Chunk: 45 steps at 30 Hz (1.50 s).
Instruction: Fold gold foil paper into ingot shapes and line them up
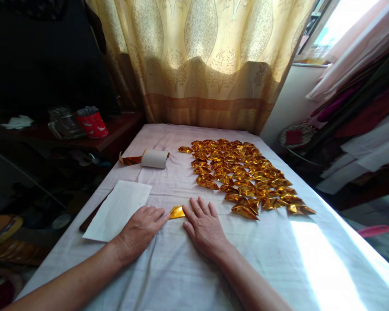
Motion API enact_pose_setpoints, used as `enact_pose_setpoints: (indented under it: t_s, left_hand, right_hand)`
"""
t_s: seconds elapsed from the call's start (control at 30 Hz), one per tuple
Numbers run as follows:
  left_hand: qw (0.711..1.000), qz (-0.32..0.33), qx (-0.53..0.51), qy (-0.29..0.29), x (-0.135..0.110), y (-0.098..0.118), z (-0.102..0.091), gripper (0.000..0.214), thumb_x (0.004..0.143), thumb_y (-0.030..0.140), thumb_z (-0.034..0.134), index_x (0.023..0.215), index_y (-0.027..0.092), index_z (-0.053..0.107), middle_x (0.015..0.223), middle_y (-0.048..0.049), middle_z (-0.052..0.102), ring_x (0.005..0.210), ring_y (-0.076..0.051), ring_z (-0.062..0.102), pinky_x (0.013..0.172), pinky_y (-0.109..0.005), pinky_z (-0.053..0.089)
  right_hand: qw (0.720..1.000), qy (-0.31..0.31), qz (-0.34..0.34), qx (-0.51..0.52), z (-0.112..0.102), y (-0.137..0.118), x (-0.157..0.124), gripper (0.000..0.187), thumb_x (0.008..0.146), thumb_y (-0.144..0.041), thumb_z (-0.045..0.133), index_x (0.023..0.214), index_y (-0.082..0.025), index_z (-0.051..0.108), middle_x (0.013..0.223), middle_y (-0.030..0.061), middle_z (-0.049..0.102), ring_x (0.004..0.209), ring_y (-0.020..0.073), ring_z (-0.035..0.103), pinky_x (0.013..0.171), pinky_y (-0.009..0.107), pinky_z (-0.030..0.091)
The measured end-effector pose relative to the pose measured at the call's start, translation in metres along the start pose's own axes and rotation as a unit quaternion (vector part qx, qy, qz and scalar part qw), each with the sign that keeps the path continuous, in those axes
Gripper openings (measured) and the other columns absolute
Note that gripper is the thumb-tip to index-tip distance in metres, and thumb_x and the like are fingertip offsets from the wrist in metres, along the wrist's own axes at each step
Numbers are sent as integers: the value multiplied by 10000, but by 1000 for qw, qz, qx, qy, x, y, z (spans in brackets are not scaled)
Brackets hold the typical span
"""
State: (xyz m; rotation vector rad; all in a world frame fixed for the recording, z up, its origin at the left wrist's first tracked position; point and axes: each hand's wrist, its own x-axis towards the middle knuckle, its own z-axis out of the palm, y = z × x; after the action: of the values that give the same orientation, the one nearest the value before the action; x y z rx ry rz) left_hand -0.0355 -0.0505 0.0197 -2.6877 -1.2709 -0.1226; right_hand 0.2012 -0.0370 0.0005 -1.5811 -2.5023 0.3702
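Observation:
A small folded piece of gold foil paper (176, 212) lies on the white cloth between my two hands. My left hand (141, 230) rests flat, its fingertips pressing the foil's left edge. My right hand (205, 226) lies flat with fingers spread, its index finger against the foil's right side. Neither hand grips anything. Beyond my right hand, several folded gold foil ingots (243, 175) lie in rows.
A white sheet stack (118, 209) lies left of my left hand on a dark board. A white roll (154, 158) with a gold foil strip (129, 160) lies further back. A red cup (92, 123) stands on the dark side table. A curtain (207, 60) hangs behind the cloth-covered table (181, 268).

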Motion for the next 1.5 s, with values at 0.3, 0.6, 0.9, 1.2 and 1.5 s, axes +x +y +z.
enact_pose_setpoints:
  t_s: [0.3,0.6,0.9,1.2,1.5]
  left_hand:
    - [999,25,16,-19,22,5,-15,126,895,298,651,864,179,678,825,-51,674,803,-228,599,770,-380,427]
    - [998,-9,39,-39,41,13,-1,183,865,38,577,733,137,656,696,-78,672,704,-238,631,664,-362,430]
    - [997,-64,15,-51,41,13,-8,106,925,222,583,918,169,675,840,-59,691,779,-232,655,701,-360,438]
    - [992,-115,-28,-40,41,18,-5,179,979,281,525,944,187,674,867,-50,694,821,-219,652,723,-339,427]
    - [988,-136,-59,-38,50,15,1,265,1008,242,437,885,172,662,832,-58,693,795,-216,658,707,-325,460]
  right_hand:
    - [1000,26,12,7,4,-3,-2,484,992,-450,474,1449,-294,495,1570,102,366,1474,343,267,1162,603,218]
    - [999,36,10,-12,-1,8,-8,446,990,-392,489,1409,-254,547,1528,91,445,1427,342,362,1148,552,279]
    - [989,131,-63,-6,1,18,-4,286,972,-271,538,1224,-248,672,1273,69,671,1187,259,558,987,412,417]
    - [989,146,-29,22,-7,13,-3,259,987,-287,490,1028,-234,740,951,63,723,877,189,626,801,298,451]
    - [989,130,15,63,0,20,0,233,946,-256,551,1076,-246,745,893,44,732,805,162,678,717,225,475]
